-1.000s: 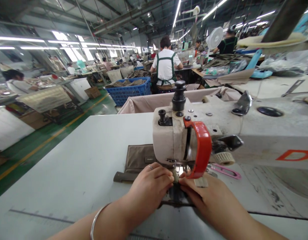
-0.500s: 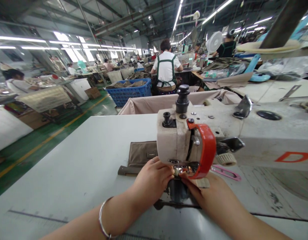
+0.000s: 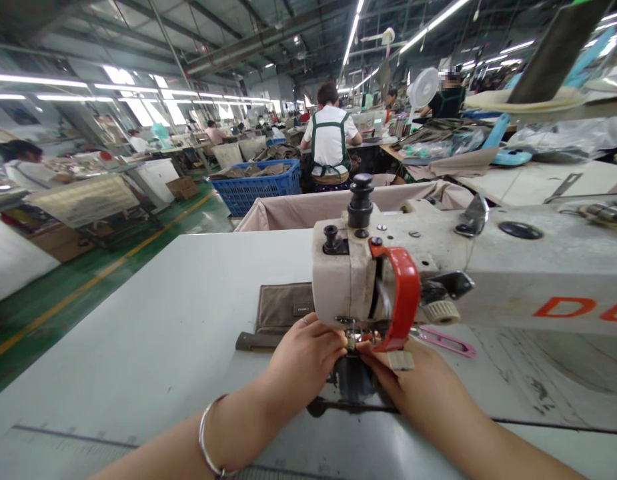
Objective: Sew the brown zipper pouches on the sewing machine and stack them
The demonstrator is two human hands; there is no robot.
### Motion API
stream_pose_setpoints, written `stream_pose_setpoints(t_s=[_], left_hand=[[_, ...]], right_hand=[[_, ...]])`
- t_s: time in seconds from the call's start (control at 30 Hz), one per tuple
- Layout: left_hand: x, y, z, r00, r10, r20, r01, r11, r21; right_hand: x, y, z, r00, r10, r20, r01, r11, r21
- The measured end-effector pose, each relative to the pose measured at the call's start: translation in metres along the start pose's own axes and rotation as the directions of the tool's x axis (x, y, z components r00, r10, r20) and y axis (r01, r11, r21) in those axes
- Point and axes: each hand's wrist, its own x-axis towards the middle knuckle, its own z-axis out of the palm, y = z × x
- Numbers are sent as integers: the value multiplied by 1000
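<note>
A sewing machine (image 3: 333,280) with a red guard (image 3: 404,293) stands in front of me. Under its head lies a brown fabric piece (image 3: 283,307) with a small dark label; its right part is hidden by the machine and my fingers. My left hand (image 3: 305,353) has its fingers bent and pressed together at the fabric's near edge, left of the needle. My right hand (image 3: 418,377) comes in from the right, with its fingertips pinched close to the needle and partly covered by the guard. What lies right between the fingertips is small and hard to see.
Pink thread snips (image 3: 448,341) lie on the machine bed to the right. Beyond the white table (image 3: 213,300) hangs a pinkish cloth trough (image 3: 288,208). A blue basket (image 3: 258,190) holds brown fabric. A co-worker (image 3: 331,137) sits ahead, facing away.
The view has shifted slightly, so the machine appears a little further left. Both hands keep nearly the same place and grip by the needle.
</note>
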Motion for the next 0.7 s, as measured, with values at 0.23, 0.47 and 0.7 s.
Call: stream_pose_setpoints(t_s=[0.23, 0.47, 0.7], left_hand=[[-2, -5, 6, 999, -33, -41, 33, 999, -17], [-5, -1, 5, 998, -46, -31, 44, 997, -68], [-4, -4, 5, 997, -71, 7, 71, 996, -45]], right_hand=[[2, 0, -1, 999, -4, -33, 3, 999, -33], [3, -5, -4, 1000, -8, -13, 8, 999, 39], [3, -2, -4, 1000, 15, 12, -15, 999, 50]])
